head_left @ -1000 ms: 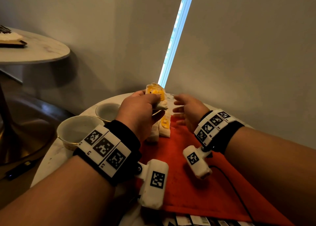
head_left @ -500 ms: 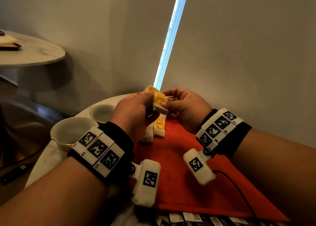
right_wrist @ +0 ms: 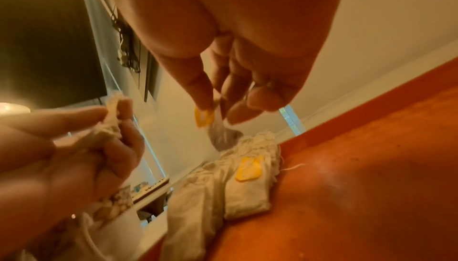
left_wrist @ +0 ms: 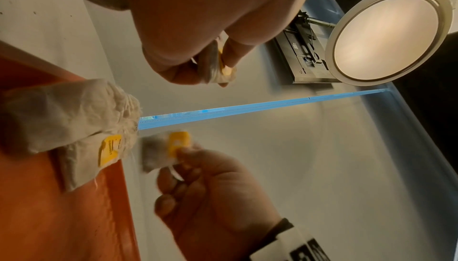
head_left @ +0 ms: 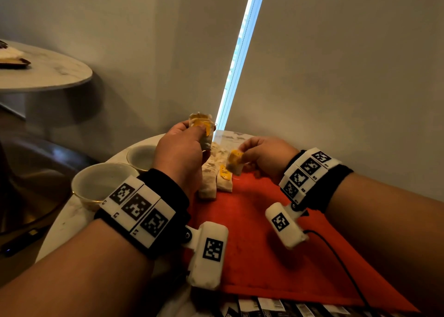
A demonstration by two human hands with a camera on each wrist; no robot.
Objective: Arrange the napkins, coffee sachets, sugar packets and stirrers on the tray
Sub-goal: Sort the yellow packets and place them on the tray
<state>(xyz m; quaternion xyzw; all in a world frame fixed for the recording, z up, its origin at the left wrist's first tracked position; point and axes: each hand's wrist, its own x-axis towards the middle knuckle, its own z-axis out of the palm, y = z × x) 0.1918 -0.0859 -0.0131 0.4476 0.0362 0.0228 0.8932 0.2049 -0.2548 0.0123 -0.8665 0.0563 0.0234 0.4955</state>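
My left hand [head_left: 182, 148] grips a small bunch of pale sachets with yellow tags [head_left: 201, 127] above the table's far edge. My right hand [head_left: 262, 155] pinches a single sachet [head_left: 234, 164] by its yellow tag, hanging just above the row of sachets [head_left: 216, 179] that lie at the far left corner of the orange tray [head_left: 264, 244]. The right wrist view shows that single sachet [right_wrist: 218, 128] dangling over the laid sachets [right_wrist: 238, 177]. In the left wrist view the bunch [left_wrist: 215, 67] sits between my left thumb and fingers.
Two empty white bowls [head_left: 101, 182] [head_left: 141, 157] stand on the round table left of the tray. A strip of dark packets [head_left: 276, 307] lies along the tray's near edge. A cable [head_left: 336, 256] runs across the tray's right side. Another round table [head_left: 43, 71] stands at far left.
My right hand took one sachet out of the left hand's bunch and drew it right and down toward the tray. My left hand rose a little with the rest.
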